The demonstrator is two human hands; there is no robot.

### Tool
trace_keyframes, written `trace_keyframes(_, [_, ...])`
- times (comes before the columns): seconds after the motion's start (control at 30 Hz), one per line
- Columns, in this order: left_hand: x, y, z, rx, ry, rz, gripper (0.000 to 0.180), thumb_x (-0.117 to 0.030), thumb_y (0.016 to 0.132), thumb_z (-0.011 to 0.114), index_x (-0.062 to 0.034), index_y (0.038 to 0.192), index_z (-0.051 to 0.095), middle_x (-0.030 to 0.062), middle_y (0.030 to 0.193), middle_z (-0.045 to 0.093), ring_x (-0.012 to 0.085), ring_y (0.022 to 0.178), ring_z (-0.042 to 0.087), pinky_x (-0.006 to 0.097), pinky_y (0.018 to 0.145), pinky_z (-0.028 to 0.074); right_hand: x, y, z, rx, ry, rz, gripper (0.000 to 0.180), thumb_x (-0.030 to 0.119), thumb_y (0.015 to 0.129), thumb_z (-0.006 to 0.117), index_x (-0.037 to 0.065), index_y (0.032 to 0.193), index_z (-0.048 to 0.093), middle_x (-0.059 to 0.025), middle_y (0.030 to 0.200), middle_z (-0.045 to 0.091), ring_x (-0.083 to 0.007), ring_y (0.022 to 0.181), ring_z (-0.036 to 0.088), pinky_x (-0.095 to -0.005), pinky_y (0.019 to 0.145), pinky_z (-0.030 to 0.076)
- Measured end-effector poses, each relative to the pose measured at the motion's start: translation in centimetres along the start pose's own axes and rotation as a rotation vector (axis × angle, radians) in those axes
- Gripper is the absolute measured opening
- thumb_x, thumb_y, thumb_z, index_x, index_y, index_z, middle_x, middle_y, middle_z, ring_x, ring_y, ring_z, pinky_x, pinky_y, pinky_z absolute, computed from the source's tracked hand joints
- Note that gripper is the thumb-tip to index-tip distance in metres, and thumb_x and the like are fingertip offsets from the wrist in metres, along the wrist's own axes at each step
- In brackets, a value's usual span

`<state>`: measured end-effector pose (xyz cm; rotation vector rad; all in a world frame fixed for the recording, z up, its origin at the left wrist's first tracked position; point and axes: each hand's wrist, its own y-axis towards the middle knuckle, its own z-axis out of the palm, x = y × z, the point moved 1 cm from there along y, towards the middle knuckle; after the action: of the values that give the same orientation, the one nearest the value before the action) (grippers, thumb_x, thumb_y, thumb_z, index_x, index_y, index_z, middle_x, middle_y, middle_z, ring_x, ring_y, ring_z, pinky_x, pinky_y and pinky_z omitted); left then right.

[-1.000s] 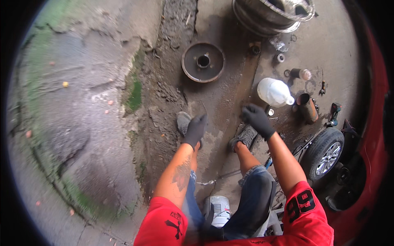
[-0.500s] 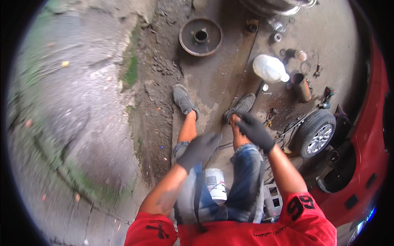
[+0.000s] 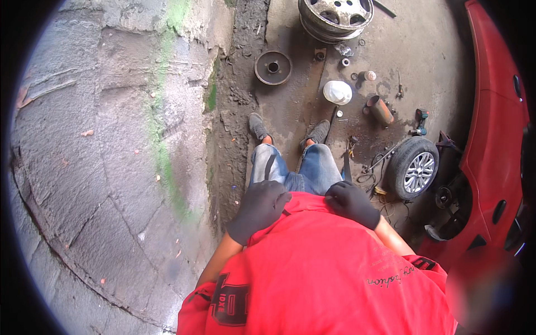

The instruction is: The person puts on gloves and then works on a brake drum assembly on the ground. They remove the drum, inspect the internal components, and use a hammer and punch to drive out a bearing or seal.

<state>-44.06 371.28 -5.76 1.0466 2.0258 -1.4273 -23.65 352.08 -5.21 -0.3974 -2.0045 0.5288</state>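
Both hands wear dark grey gloves and are at my waist, at the lower hem of my red shirt [image 3: 335, 262]. My left hand [image 3: 261, 206] is closed on the hem, its fingers curled toward the cloth. On the other side my right hand [image 3: 352, 202] pinches the same hem, with the fingertips partly hidden in the fabric. Between the hands the shirt is stretched over the top of my blue jeans [image 3: 321, 162].
To the right, a car wheel [image 3: 416, 167] stands beside a red car [image 3: 491, 139]. Ahead lie a brake drum [image 3: 273, 68], a bare rim [image 3: 335, 22], a white plastic jug [image 3: 338, 92], a rusty cylinder [image 3: 381, 110] and a cordless power tool [image 3: 420, 121]. A stone wall [image 3: 111, 145] rises on the left.
My hands have drawn back from above my knees to the shirt hem and taken hold of it. My legs have straightened; the white bucket between them is now out of sight.
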Motion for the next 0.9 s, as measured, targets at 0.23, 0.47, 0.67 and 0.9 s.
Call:
trace_keyframes(0.23, [-6.0,-1.7,-2.8,-0.064,-0.511,0.058,0.010,-0.014,0.095,0.063,-0.0041,0.093,0.065,0.0119,0.088,0.067,0.0321,0.082,0.065,0.039,0.076,0.051,7.3,-4.1,-6.6,0.172,0.618,0.156,0.009,0.009,0.095,0.058,0.001,0.093,0.061,-0.0101,0.082,0.063,-0.0199,0.075,0.062,-0.0336,0.069,0.049])
trace_keyframes(0.47, [-7.1,-2.5,-3.9,0.142,-0.116,-0.070,0.024,-0.021,0.093,0.066,-0.0021,0.079,0.062,0.0164,0.083,0.066,0.0377,0.077,0.064,0.044,0.068,0.050,6.0,-4.0,-6.0,0.226,0.629,0.461,0.015,0.011,0.094,0.062,-0.001,0.102,0.065,-0.0119,0.089,0.066,-0.0201,0.077,0.064,-0.0327,0.074,0.050])
trace_keyframes(0.67, [-5.1,-0.6,-2.4,0.058,0.100,-0.216,0.026,-0.028,0.090,0.069,-0.0023,0.096,0.067,0.0180,0.091,0.068,0.0393,0.084,0.066,0.047,0.074,0.052,1.3,0.6,-0.5,-0.030,0.214,0.197,0.035,0.026,0.090,0.066,0.005,0.118,0.065,-0.0165,0.094,0.068,-0.0349,0.086,0.067,-0.0406,0.079,0.053])
trace_keyframes(0.9, [-1.7,2.0,-0.8,0.113,0.133,-0.005,0.036,-0.029,0.085,0.072,-0.0091,0.114,0.067,0.0166,0.099,0.070,0.0359,0.091,0.068,0.045,0.082,0.054,0.1,4.3,0.3,0.354,0.202,0.124,0.044,0.026,0.090,0.064,0.014,0.132,0.058,-0.0176,0.103,0.071,-0.0395,0.095,0.067,-0.0430,0.085,0.053])
